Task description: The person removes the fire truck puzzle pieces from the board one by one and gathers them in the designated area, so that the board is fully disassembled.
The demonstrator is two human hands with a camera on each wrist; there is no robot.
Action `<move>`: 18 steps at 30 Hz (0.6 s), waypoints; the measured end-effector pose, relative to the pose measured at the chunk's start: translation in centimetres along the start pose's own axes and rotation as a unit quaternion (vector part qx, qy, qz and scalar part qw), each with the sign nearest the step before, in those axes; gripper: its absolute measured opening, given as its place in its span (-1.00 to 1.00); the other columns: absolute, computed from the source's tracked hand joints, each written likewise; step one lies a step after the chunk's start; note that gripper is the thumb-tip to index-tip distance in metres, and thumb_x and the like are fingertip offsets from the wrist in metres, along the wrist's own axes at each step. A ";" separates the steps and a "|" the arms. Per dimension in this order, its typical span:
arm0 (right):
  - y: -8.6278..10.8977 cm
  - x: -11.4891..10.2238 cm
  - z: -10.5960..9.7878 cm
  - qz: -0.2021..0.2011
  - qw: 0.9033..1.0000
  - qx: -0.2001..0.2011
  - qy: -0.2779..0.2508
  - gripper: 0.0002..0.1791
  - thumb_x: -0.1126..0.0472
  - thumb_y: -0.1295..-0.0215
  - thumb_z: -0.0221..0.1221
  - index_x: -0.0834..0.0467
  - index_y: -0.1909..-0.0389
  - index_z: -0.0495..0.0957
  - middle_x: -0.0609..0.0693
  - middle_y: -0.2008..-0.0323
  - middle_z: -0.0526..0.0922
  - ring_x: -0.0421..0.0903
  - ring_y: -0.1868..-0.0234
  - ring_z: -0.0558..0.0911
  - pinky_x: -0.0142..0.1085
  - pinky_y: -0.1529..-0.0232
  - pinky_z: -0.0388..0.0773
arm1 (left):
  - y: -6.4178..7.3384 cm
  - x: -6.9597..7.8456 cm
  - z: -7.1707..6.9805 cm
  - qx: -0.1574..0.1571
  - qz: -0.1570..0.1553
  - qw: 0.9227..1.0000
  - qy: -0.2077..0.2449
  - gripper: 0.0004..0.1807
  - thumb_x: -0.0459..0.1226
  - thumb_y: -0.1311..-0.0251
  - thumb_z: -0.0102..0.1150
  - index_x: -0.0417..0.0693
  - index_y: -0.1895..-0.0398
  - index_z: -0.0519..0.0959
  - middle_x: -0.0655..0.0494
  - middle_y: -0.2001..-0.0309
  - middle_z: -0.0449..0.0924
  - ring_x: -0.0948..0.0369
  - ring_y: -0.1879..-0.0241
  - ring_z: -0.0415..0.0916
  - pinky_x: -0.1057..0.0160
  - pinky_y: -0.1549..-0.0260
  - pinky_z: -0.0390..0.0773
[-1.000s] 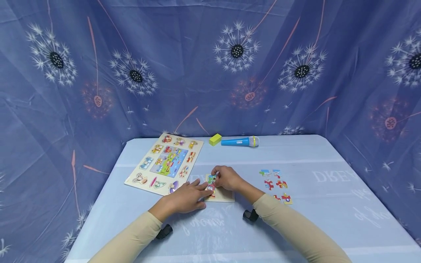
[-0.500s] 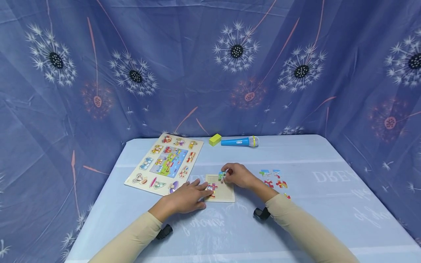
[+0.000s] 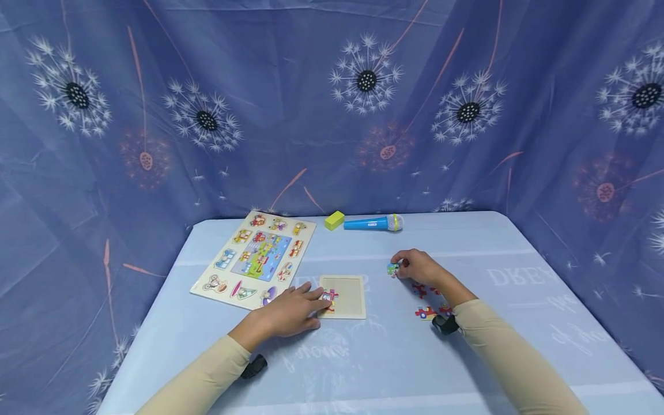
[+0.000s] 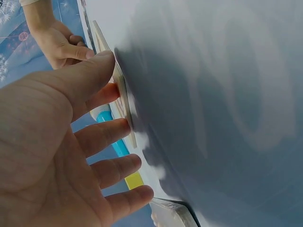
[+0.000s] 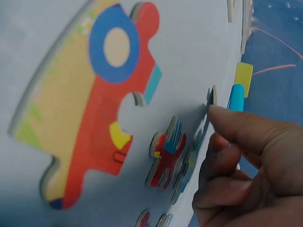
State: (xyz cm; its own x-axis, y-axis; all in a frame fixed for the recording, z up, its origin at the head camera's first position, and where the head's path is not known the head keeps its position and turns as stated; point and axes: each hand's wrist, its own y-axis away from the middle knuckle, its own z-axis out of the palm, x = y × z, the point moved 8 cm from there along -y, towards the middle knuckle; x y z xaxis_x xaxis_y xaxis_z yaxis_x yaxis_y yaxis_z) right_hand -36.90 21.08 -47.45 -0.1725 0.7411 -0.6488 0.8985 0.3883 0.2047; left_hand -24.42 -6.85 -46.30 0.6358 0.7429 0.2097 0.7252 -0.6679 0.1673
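My left hand (image 3: 290,311) lies with its fingers spread over the left edge of a small wooden puzzle tray (image 3: 362,300), fingertips at a red jigsaw piece (image 3: 330,295) in the tray. In the left wrist view, the fingers (image 4: 110,170) reach out loosely by the tray's edge. Right of the tray, my right hand (image 3: 422,271) pinches a green and blue jigsaw piece (image 3: 392,269) between thumb and fingers. That piece (image 5: 214,97) shows edge-on in the right wrist view. Loose jigsaw pieces lie under and beside this hand, among them a red one with a blue wheel (image 5: 114,52).
A large picture puzzle board (image 3: 207,286) lies at the left. Along the back stand a yellow block (image 3: 334,220) and a blue toy microphone (image 3: 369,224). Another loose jigsaw piece (image 3: 425,313) lies near the right wrist. A blue dandelion curtain (image 3: 290,115) encloses the table.
My right hand has lifted the green and blue jigsaw piece out of the tray's far left corner and carried it right, toward the loose pieces. The left hand stays at the tray.
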 end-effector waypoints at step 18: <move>0.0 0.1 0.5 0.008 0.999 -0.007 0.036 -0.61 0.35 -0.34 0.23 0.22 -0.18 0.58 0.04 0.31 0.56 -0.08 0.43 0.46 -0.22 0.39 0.44 | -0.3 0.0 -0.2 0.012 0.002 1.000 -0.003 -0.47 -0.01 -0.40 0.23 0.15 -0.39 0.51 0.02 -0.47 0.39 -0.15 -0.48 0.23 -0.29 -0.34 0.30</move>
State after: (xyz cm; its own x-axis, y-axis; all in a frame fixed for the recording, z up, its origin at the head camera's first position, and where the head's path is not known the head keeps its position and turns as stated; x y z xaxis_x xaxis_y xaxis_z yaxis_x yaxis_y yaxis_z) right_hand -36.67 20.86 -47.89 -0.1869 0.7848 -0.5909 0.8955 0.3834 0.2259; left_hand -24.69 -6.70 -46.12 0.6395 0.7410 0.2046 0.7293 -0.6690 0.1435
